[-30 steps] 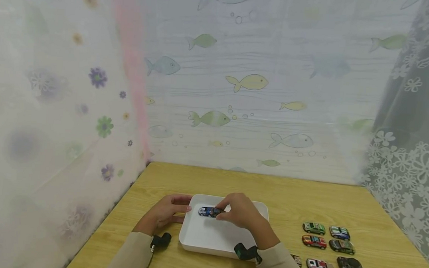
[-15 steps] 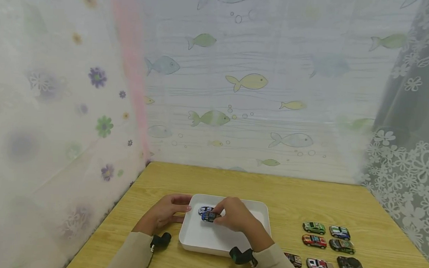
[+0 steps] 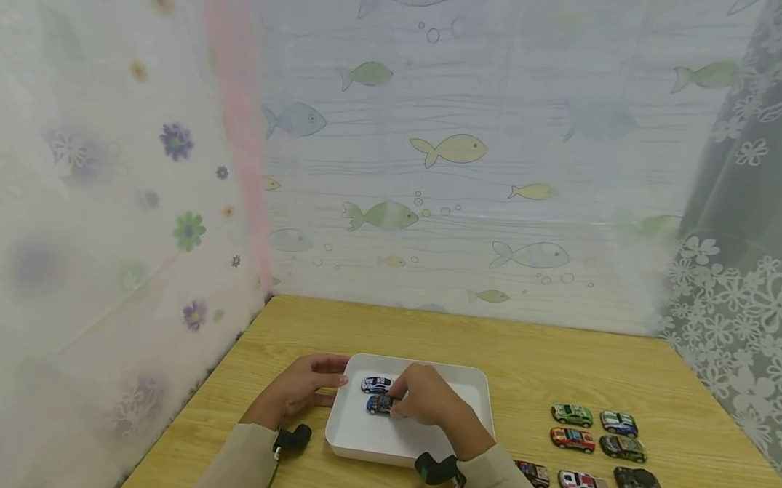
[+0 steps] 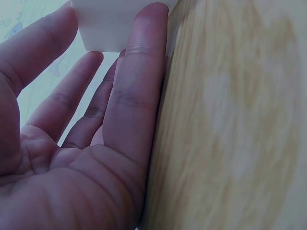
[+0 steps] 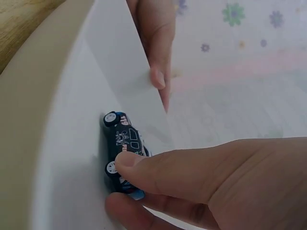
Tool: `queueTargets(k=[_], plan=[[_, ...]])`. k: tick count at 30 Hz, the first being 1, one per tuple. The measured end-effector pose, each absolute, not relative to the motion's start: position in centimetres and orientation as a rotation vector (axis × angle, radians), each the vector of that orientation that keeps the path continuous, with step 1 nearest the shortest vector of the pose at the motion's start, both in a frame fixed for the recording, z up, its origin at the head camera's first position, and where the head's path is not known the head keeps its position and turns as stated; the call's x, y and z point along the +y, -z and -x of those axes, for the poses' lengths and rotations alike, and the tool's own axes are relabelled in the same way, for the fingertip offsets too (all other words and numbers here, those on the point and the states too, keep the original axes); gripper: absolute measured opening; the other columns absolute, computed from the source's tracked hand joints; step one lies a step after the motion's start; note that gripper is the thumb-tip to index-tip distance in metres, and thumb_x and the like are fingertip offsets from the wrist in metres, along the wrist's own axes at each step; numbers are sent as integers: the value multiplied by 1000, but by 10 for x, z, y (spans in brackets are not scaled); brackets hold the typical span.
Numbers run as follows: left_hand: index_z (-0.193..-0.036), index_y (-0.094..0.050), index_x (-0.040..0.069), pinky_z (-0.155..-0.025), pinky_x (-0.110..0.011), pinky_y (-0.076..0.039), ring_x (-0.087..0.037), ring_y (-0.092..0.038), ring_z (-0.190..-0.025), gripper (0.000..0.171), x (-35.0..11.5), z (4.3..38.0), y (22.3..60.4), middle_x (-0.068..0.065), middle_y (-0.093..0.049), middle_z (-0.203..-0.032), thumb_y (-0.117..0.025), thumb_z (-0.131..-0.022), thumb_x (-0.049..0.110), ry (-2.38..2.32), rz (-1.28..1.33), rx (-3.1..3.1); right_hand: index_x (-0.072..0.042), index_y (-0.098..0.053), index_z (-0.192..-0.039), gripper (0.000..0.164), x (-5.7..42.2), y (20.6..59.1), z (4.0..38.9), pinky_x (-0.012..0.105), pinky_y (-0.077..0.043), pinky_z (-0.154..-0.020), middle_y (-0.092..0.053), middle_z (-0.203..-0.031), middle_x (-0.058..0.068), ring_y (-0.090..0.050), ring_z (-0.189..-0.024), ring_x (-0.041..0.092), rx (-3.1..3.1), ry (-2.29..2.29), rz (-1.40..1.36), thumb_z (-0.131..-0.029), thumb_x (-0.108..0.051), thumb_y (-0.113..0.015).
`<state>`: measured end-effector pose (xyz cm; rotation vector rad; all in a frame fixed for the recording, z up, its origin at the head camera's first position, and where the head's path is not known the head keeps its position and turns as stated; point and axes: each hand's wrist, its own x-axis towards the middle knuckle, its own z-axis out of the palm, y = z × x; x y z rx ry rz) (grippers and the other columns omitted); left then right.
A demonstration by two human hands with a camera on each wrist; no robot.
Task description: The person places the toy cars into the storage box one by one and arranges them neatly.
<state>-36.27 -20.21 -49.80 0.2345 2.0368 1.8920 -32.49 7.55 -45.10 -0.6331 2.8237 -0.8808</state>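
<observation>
Head view: a black-and-blue toy car [image 3: 378, 404] sits inside a white, shallow rectangular tray [image 3: 356, 440], its long axis running left to right, just nearer than a white-and-dark toy car [image 3: 375, 384]. The right hand [image 3: 427, 395] pinches its right end — the blue end points left, clear of the grip — while the left hand [image 3: 301, 383], fingers extended, touches the tray's left wall.

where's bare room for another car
Bare: the near-left corner of the white tray, up to the blue-black toy car; the table between tray and fish-print backdrop. Crowded: the tray's middle, with the right-hand grip; the table's near right, with seven toy cars.
</observation>
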Motion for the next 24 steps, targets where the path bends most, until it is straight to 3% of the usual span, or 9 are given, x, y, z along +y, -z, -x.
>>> queueTargets(k=[7, 17, 24], plan=[[-148, -54, 2, -91, -46, -63, -26, -68, -116, 60, -202, 362, 498, -20, -58, -145, -78, -95, 18, -1896, -229, 2027, -11, -84, -97, 19, 73, 453, 326, 33, -53, -75, -78, -97, -2, -61, -89, 13, 2829, 920, 615, -79, -7, -87], [-148, -54, 2, -91, -46, -63, -27, -69, -116, 57, -201, 362, 497, -21, -58, -146, -75, -97, 15, -1884, -225, 2040, -11, -84, -100, 20, 70, 454, 326, 43, -57, -91, -77, -107, 1, -66, -105, 19, 2823, 943, 607, -81, -6, -87], [-148, -54, 2, -92, -46, -62, -27, -68, -116, 58, -200, 361, 496, -20, -58, -145, -76, -96, 16, -1883, -206, 2040, -12, -84, -100, 20, 68, 451, 323, 43, -56, -93, -77, -108, 0, -65, -107, 19, 2807, 937, 626, -81, -7, -86]])
